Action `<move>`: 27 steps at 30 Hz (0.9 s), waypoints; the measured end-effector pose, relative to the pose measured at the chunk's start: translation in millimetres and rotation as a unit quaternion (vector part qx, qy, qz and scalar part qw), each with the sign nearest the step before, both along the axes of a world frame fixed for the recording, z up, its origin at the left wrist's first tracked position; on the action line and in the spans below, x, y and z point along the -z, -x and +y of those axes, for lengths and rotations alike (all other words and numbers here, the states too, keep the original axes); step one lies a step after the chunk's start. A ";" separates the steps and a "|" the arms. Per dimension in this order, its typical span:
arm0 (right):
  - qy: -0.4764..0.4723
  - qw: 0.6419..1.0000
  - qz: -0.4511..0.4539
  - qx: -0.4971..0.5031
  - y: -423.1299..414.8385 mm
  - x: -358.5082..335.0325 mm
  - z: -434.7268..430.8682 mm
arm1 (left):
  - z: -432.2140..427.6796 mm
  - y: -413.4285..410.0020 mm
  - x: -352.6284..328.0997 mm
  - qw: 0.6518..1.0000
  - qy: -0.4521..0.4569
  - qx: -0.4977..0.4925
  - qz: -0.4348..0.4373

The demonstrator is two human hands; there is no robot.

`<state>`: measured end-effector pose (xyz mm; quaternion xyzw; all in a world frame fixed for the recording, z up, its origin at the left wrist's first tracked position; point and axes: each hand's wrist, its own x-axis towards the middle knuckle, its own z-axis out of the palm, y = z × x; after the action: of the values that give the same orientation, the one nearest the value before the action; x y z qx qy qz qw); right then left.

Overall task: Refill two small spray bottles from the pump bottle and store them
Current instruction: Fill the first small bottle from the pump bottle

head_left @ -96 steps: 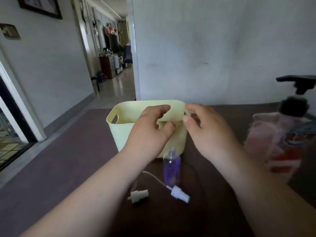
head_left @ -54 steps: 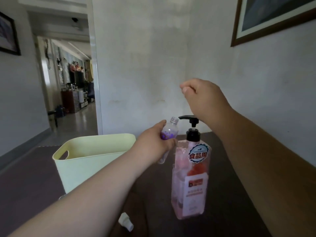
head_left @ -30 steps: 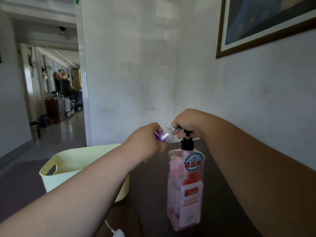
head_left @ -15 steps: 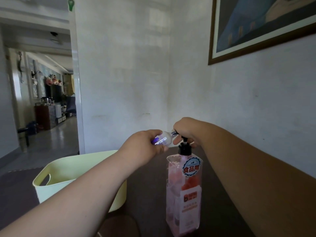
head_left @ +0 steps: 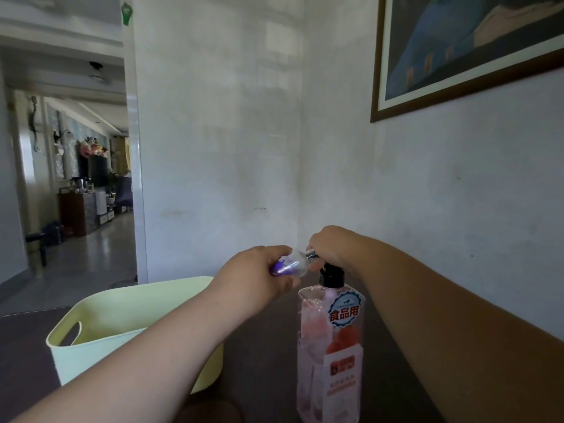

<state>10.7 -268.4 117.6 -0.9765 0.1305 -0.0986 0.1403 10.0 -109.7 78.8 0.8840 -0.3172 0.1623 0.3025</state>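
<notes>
Head view: left hand grasps spray bottle, tilted, neck at right hand clenched over pump bottle head; basket left.

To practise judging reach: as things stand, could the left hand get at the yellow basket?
Probably yes: the yellow basket sits close below the left forearm, nothing between. But the left hand grips the small spray bottle by the pump bottle, so it must let go first.

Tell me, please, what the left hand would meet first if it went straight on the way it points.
Probably the right hand atop the pump bottle: the left hand aims its small spray bottle there, neck close to those fingers, though depth is unclear.
</notes>
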 end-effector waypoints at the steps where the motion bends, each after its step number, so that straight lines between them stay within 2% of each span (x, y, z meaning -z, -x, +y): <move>1: -0.008 1.000 -0.004 0.001 1.2 -0.6 0.3 | -0.3 0.1 -0.2 1.000 -0.002 -0.002 0.000; 3: 0.001 1.000 0.013 -0.007 6.8 -3.8 1.7 | -0.4 1.1 -1.9 1.000 -0.008 -0.005 -0.002; 7: -0.116 0.993 0.003 -0.001 10.9 -19.4 2.0 | 1.1 3.2 -9.7 1.000 0.017 -0.007 0.002; 12: -0.136 0.990 -0.013 -0.022 12.0 -24.6 3.5 | 0.5 3.9 -15.5 1.000 0.002 -0.006 -0.002; 14: -0.122 0.992 -0.004 -0.027 7.1 -21.4 -0.6 | 0.5 3.6 -15.7 1.000 0.001 -0.005 0.001; 16: -0.065 0.997 0.020 -0.030 3.3 -17.5 -2.1 | 0.2 3.0 -15.1 1.000 -0.001 -0.004 0.008; 18: -0.016 0.999 0.004 -0.032 2.5 -11.1 -1.9 | -0.7 1.2 -12.1 1.000 -0.014 -0.001 0.008; 27: -0.004 1.000 -0.012 0.001 -6.7 3.5 -5.4 | -0.4 2.0 -4.4 0.999 -0.036 -0.004 0.008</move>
<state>17.4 -273.7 114.2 -0.9746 0.1306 -0.1100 0.1452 8.0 -110.1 83.1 0.8969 -0.3170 0.1447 0.2724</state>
